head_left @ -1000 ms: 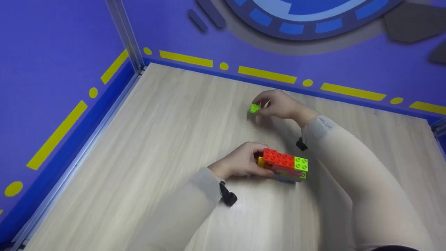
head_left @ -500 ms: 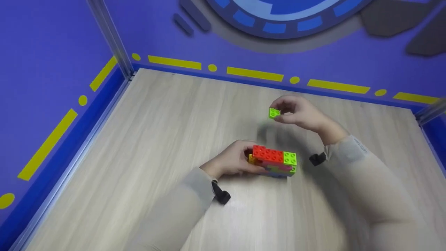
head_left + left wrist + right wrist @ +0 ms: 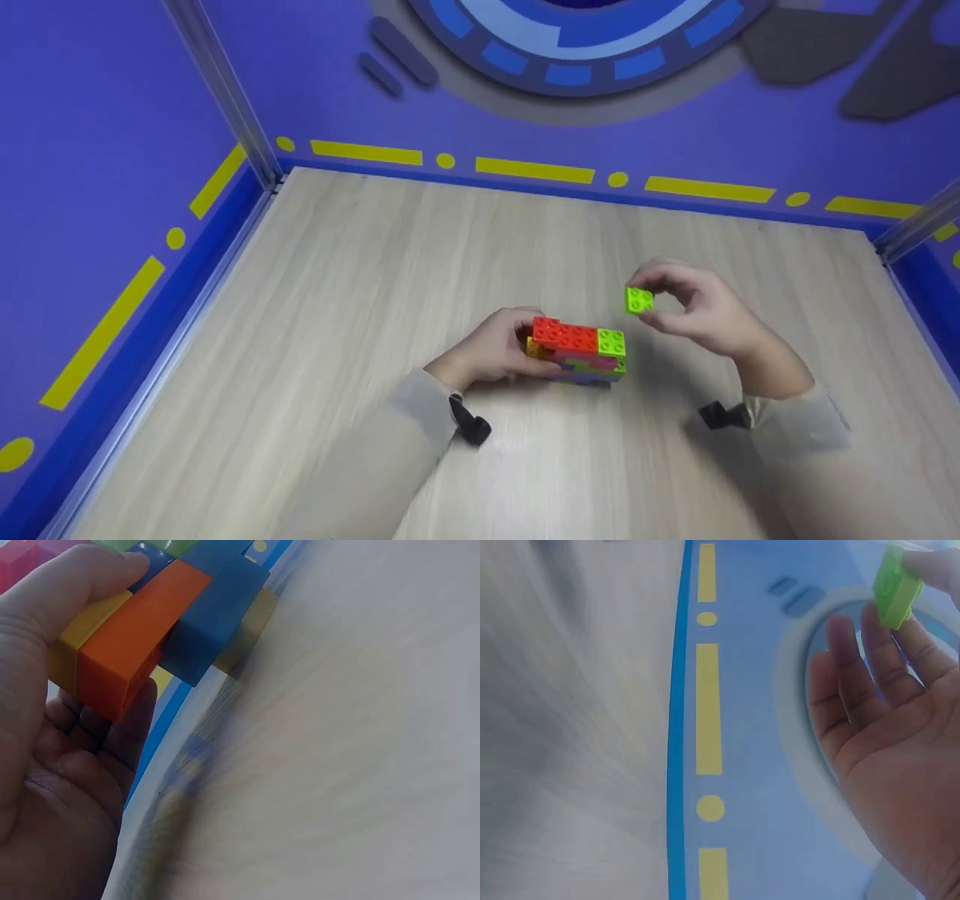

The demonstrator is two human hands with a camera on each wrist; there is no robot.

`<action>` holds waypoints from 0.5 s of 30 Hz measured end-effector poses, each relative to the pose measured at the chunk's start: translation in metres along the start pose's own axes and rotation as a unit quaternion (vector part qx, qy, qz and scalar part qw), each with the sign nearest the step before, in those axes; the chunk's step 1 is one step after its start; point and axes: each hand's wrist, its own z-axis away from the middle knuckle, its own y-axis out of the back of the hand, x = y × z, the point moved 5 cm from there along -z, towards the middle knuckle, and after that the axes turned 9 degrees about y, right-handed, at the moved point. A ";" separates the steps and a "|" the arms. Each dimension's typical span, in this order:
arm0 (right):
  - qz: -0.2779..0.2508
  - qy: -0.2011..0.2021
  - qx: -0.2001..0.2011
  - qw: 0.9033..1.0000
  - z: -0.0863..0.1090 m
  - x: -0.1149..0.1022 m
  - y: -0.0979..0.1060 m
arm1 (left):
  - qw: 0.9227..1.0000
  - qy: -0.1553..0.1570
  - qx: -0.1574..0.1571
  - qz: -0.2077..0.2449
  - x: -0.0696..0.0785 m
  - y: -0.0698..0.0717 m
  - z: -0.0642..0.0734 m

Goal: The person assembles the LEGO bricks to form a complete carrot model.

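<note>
My left hand (image 3: pixel 499 349) grips the left end of a block of joined toy bricks (image 3: pixel 574 336) on the table. Its top layer is red with a lime green brick (image 3: pixel 611 342) at the right end. The left wrist view shows orange (image 3: pixel 139 630), blue and yellow bricks lower down, with the thumb along one side and fingers on the other. My right hand (image 3: pixel 709 311) pinches a small lime green brick (image 3: pixel 639 300), studs up, between thumb and fingertips. It hovers above the table, behind and right of the block, apart from it. In the right wrist view that brick (image 3: pixel 895 589) sits at the fingertips.
A pale wood-grain table (image 3: pixel 360 300) lies under both hands. Blue-purple panels with yellow marks (image 3: pixel 536 170) stand along its back and left edges. A metal post (image 3: pixel 225 90) rises at the back left corner. Black wrist mounts (image 3: pixel 471 426) hang below both cuffs.
My right hand has lifted the small lime brick from the back of the table and carried it toward me and right, closer to the block. The left hand keeps its grip. The head view has shifted slightly.
</note>
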 end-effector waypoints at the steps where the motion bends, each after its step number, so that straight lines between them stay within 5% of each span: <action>1: 0.006 0.002 0.003 1.000 0.006 -0.003 0.000 | 1.000 0.000 0.000 0.001 0.000 -0.001 0.000; 15: 0.055 0.001 -0.004 0.998 0.034 -0.025 -0.016 | 1.000 0.011 -0.003 0.011 -0.001 0.000 -0.002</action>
